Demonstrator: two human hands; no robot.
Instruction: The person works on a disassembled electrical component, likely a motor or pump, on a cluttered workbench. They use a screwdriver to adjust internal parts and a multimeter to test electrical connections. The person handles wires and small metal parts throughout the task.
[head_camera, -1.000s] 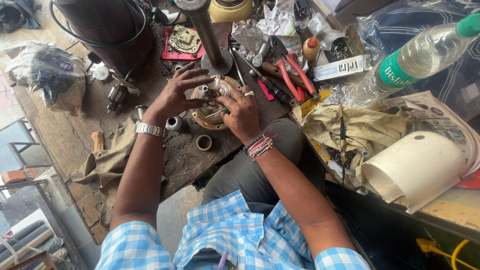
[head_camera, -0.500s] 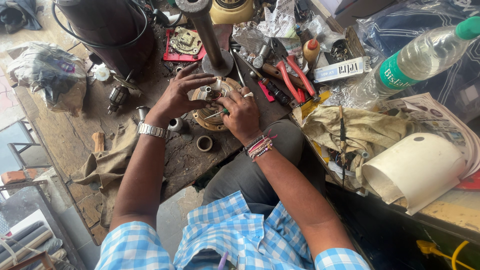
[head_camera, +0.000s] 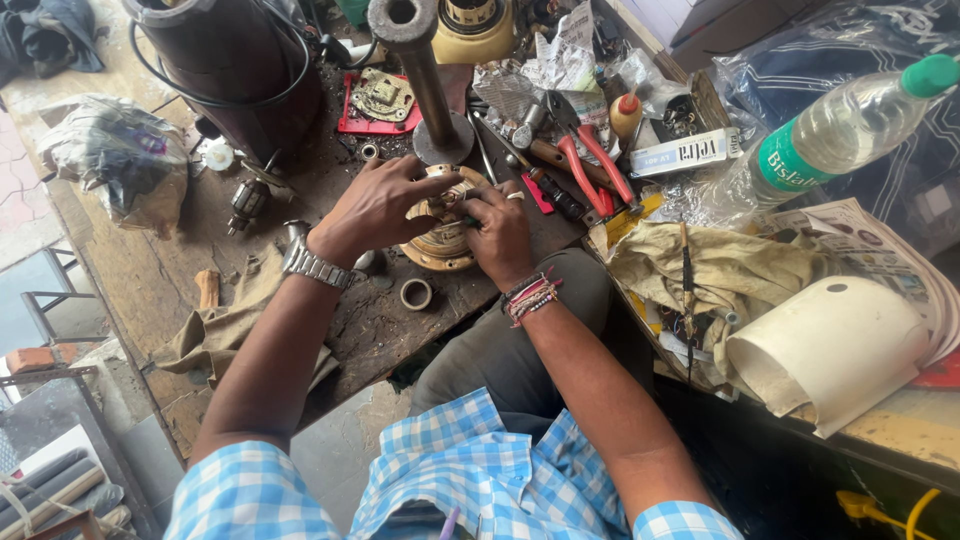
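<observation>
Head view: left hand (head_camera: 375, 205) and right hand (head_camera: 500, 230) clasp a round brass-coloured part (head_camera: 440, 245) near the workbench (head_camera: 150, 290) front edge, steadying it.

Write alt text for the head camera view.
Both hands, left hand and right hand, grip a round brass-coloured motor part on a cluttered wooden workbench. Red-handled pliers, a plastic water bottle and a white curved cover lie to the right.

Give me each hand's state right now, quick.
Left hand: fingers curled over the round brass-coloured motor part on the workbench, gripping it.
Right hand: fingers closed on the same part's top.
</observation>
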